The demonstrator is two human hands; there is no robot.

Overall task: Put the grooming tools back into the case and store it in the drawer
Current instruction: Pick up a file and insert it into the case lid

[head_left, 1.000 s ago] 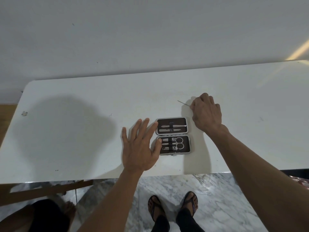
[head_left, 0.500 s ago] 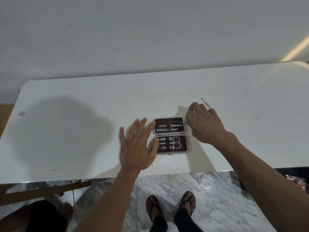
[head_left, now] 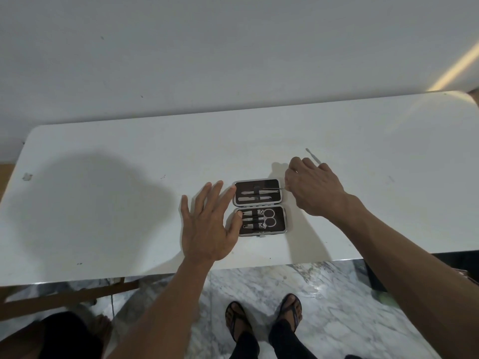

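Observation:
A small dark grooming case (head_left: 282, 200) lies open flat on the white table (head_left: 103, 203). Its far half holds two slim tools, its near half scissors (head_left: 269, 217) and clippers. My right hand (head_left: 315, 189) pinches a thin metal tool (head_left: 272, 189) whose tip lies across the far half of the case. A second thin metal tool (head_left: 312, 156) sticks out beyond the back of that hand; whether the fingers hold it is unclear. My left hand (head_left: 210, 224) rests flat with spread fingers against the case's left edge, the thumb touching the near half.
The table's near edge runs just below the case, with marble floor and my sandalled feet (head_left: 264, 320) beneath. A wall stands behind the table. A brown wooden frame (head_left: 64, 296) shows under the table at the left.
My right hand has moved from beyond the case down to its right edge, and the thin tool now lies across the far half. The left hand has stayed against the case.

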